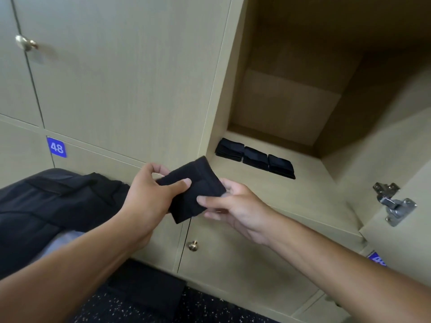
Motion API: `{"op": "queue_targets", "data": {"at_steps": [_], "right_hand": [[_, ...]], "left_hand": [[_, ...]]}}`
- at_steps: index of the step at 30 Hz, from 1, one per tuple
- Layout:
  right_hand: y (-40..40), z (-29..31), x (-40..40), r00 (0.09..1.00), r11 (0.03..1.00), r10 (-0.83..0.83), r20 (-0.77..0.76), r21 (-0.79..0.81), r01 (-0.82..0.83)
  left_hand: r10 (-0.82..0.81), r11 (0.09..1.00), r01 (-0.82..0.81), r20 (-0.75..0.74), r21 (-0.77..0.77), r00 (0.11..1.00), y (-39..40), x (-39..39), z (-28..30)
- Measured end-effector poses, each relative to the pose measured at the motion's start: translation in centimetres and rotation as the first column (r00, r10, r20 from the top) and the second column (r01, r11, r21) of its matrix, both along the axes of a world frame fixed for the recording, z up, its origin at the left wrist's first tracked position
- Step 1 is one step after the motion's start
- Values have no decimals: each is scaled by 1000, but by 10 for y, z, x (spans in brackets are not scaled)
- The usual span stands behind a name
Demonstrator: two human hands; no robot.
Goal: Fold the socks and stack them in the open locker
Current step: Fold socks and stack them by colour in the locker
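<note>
A folded black sock [194,190] is held in the air in front of the lockers, below and left of the open locker [275,180]. My left hand [149,194] pinches its left side, thumb on top. My right hand [235,206] pinches its right lower corner between thumb and fingers. Inside the open locker, three stacks of folded black socks [255,157] lie in a row near the left wall on the locker floor.
A dark backpack [46,206] lies at the left against the shut lockers. The open locker's door with a metal hinge [394,203] stands at the right. A round brass knob [193,245] sits on the lower door. Blue label 48 [56,147] marks a locker.
</note>
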State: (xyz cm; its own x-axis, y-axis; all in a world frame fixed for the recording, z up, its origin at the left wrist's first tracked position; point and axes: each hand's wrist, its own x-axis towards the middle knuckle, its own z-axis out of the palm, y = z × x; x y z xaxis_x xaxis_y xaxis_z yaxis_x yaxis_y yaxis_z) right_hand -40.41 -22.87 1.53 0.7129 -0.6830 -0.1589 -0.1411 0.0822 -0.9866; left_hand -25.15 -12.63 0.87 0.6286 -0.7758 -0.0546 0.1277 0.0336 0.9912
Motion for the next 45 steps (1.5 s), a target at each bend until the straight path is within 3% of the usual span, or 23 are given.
{"op": "queue_targets", "data": {"at_steps": [3,5,7,13,16,18,21,27,34,45], "right_hand": [[-10,3,-5,985,989,-144,91,59,138],[-14,1,-9,971,973,-229,75,-22,231],[-15,-2,-12,958,945,-284,42,-159,287],[-13,-6,-20,980,912,-197,-31,-372,171],[-24,-3,-28,965,878,-262,-24,-420,229],[-39,0,-36,945,861,-328,2,-412,300],[-68,2,-50,893,816,-449,26,-395,422],[-141,9,-53,782,744,-623,-9,-316,589],[-192,36,-40,749,731,-663,-6,-224,645],[-225,26,-18,740,725,-667,-88,-304,618]], "left_hand": [[-23,999,16,180,43,983,2,-3,1],[-58,997,41,257,71,965,4,-9,0],[-66,996,51,236,70,970,3,-14,-3],[-22,998,7,242,61,970,-3,-17,-3],[-59,994,24,357,102,932,-4,-17,-6],[-123,986,42,541,159,832,-4,-15,-10],[-249,960,42,773,278,583,-1,-14,-12],[-347,931,38,845,364,408,-2,-13,-9],[-373,920,39,840,389,393,-5,-6,-16],[-397,908,49,816,416,420,-3,0,-24]]}}
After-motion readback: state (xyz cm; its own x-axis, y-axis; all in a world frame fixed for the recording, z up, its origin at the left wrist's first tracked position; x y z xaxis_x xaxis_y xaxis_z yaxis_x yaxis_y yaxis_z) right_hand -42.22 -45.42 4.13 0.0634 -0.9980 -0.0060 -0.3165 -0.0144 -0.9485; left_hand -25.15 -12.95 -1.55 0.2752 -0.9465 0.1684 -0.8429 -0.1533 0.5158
